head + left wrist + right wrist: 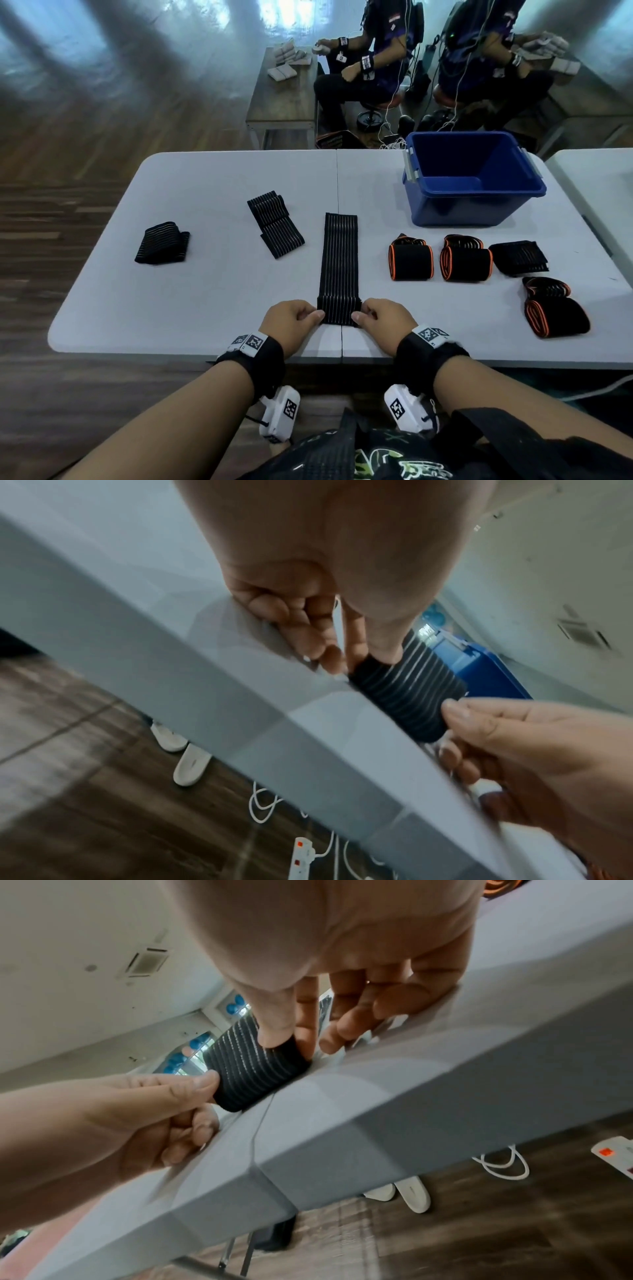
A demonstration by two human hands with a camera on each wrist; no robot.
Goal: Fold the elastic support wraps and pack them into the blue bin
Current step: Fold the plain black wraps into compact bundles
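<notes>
A grey folding surface [205, 308] stands on dark wood flooring. At 6 o'clock both hands pinch the rolled near end of a striped black wrap [339, 260]: left hand [291, 323] with thumb and fingers [356, 639] on its left edge, right hand [385, 322] on its right edge. The wrap's flat length runs toward 12 o'clock. Two black wraps lie at 10 o'clock, orange-edged rolls [411, 262] at 3 o'clock, the blue bin [476, 209] at 1 o'clock

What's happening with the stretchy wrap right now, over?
Left hand and right hand each pinch the striped wrap, near end rolled. Blue bin holds nothing visible. Path unblocked.
</notes>
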